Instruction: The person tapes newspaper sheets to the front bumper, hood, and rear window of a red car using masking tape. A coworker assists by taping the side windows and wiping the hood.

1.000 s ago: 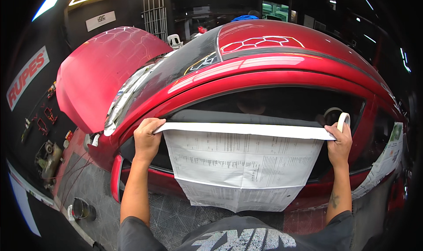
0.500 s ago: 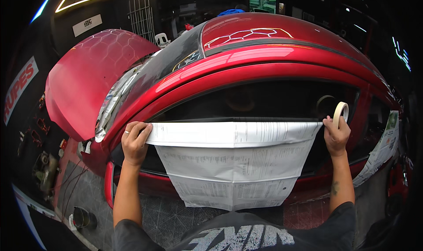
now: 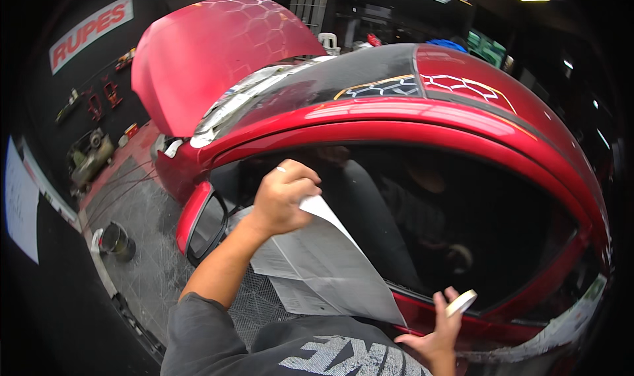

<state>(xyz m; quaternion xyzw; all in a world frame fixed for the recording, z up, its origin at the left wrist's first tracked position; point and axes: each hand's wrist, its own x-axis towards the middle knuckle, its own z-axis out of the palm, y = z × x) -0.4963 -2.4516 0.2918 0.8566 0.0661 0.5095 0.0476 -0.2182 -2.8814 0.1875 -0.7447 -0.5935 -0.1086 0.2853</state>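
Observation:
My left hand is closed on the upper edge of a large printed sheet of paper, in front of the dark side window of a red car. The sheet hangs slanted down to the right, its lower right corner near my right hand. That hand is low beside the door, fingers apart, with a roll of masking tape hooked on them. Whether its thumb touches the paper I cannot tell.
The red side mirror juts out left of the sheet. Farther off is the raised red hood, with masking paper along the windshield base. More paper covers the rear side. A black bucket stands on the floor.
My left hand has swung right with its end of the sheet, and my right hand has dropped low with the tape. The sheet, earlier stretched across the window, is now slanted. The view has turned left.

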